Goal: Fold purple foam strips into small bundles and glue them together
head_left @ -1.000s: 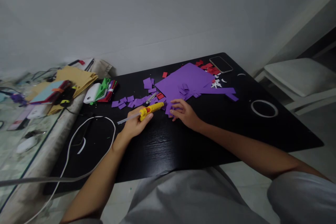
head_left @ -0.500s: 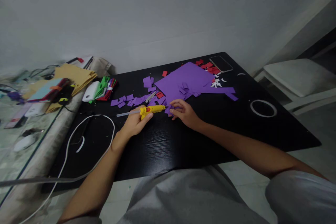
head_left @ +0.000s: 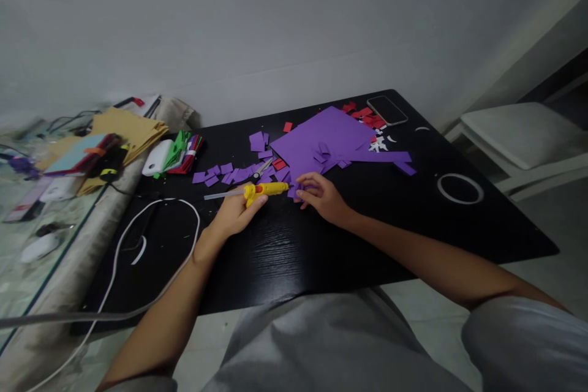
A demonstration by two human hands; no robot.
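My left hand (head_left: 233, 213) is wrapped round a yellow hot glue gun (head_left: 266, 191), with a clear glue stick (head_left: 220, 195) poking out of its back end. The nozzle points right, at a small purple piece (head_left: 293, 192) pinched in my right hand (head_left: 319, 197). Whether the nozzle touches that piece I cannot tell. Just beyond my right hand lies a large purple sheet (head_left: 331, 128) with loose scraps on it. Small purple squares (head_left: 226, 168) are strewn behind the glue gun, and a pair of scissors (head_left: 263, 168) rests among them.
On the black table (head_left: 257, 269) are a phone (head_left: 387, 110), red scraps (head_left: 362, 114), white scraps (head_left: 379, 144) and a white ring (head_left: 460, 188). Folded coloured sheets (head_left: 184, 156) lie at the left. A white cable (head_left: 116, 257) loops beside my left forearm. A white chair (head_left: 523, 135) stands right.
Both hands stay nearly in place, with the glue gun and the small purple piece still held. The whole view has shifted very slightly.
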